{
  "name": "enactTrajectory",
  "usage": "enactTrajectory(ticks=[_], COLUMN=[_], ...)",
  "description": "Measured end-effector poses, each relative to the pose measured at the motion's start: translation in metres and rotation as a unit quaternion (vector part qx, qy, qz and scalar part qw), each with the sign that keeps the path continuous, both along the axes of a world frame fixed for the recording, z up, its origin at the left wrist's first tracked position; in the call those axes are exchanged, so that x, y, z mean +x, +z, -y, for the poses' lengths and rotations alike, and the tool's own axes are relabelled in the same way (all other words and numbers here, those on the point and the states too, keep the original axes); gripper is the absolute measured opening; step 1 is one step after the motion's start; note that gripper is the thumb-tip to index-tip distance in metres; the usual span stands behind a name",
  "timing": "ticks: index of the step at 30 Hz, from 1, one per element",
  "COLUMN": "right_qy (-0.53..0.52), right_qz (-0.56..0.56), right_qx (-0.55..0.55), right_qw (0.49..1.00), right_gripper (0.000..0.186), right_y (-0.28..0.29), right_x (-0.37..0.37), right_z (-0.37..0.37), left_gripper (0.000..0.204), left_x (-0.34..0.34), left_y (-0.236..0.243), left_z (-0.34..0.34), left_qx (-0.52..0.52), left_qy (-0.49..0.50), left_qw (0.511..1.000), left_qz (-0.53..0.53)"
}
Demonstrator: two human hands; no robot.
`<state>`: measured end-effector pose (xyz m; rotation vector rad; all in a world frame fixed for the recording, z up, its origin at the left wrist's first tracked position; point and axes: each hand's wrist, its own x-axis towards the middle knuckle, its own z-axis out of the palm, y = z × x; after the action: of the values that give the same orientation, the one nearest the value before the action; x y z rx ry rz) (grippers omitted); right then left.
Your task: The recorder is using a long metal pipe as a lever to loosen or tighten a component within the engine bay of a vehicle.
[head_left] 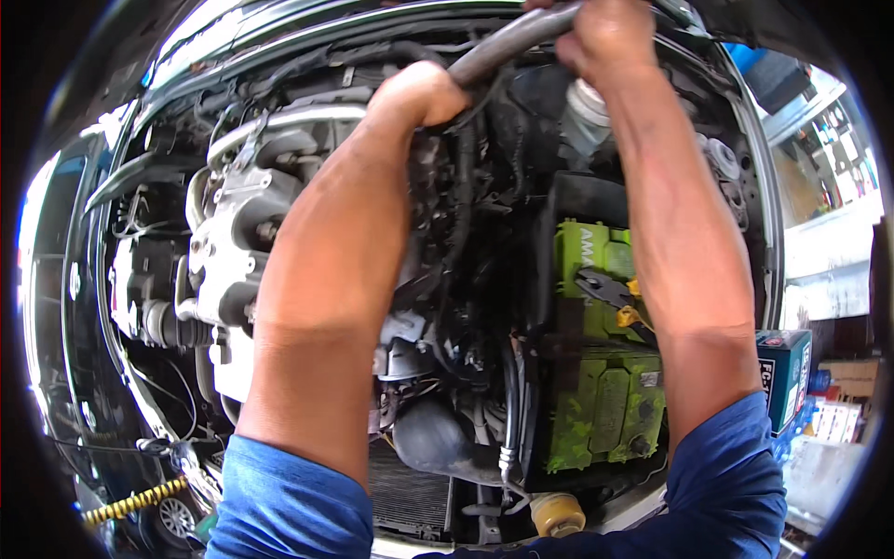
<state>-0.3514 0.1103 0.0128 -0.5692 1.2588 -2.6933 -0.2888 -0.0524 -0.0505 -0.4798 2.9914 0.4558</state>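
A thick dark grey hose (512, 43) slants across the top of the engine bay. My left hand (424, 95) is closed around its lower end. Higher up and to the right, my right hand (613, 39) grips the other end, partly cut off by the picture's upper edge. Its fingers are mostly hidden behind the hand. Below the right hand stands a whitish fluid reservoir (587, 110). Pliers (603, 289) with yellow-and-black handles lie on the green battery (605, 410), partly behind my right forearm.
The silver engine cover (233, 219) fills the left side, with dark hoses and wiring in the middle. A yellow cap (557, 514) sits at the front edge. Beyond the right fender is a teal box (784, 373); a yellow coiled air hose (135, 500) hangs lower left.
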Motion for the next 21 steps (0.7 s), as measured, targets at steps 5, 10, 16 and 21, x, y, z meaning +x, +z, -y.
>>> enactTrajectory(ticks=[5, 10, 16, 21], right_qy=[-0.016, 0.111, 0.069, 0.022], right_qz=[-0.009, -0.101, -0.128, -0.093], right_qx=[0.086, -0.051, -0.058, -0.035], right_qw=[0.996, 0.987, 0.988, 0.995], right_gripper=[0.018, 0.011, 0.007, 0.008], right_y=[-0.004, -0.009, -0.02, -0.01], right_x=[-0.003, -0.008, -0.003, 0.0], right_z=[-0.018, -0.023, -0.028, -0.014], left_gripper=[0.052, 0.052, 0.05, 0.049], left_x=[0.004, 0.004, 0.007, 0.007], left_y=[0.008, 0.006, 0.004, 0.002], left_z=[-0.007, -0.005, -0.007, -0.005], left_qx=[0.028, 0.039, 0.023, 0.018], left_qy=[0.025, 0.019, 0.004, 0.013], left_qw=[0.999, 0.999, 1.0, 0.999], left_qz=[-0.025, -0.013, -0.004, -0.026])
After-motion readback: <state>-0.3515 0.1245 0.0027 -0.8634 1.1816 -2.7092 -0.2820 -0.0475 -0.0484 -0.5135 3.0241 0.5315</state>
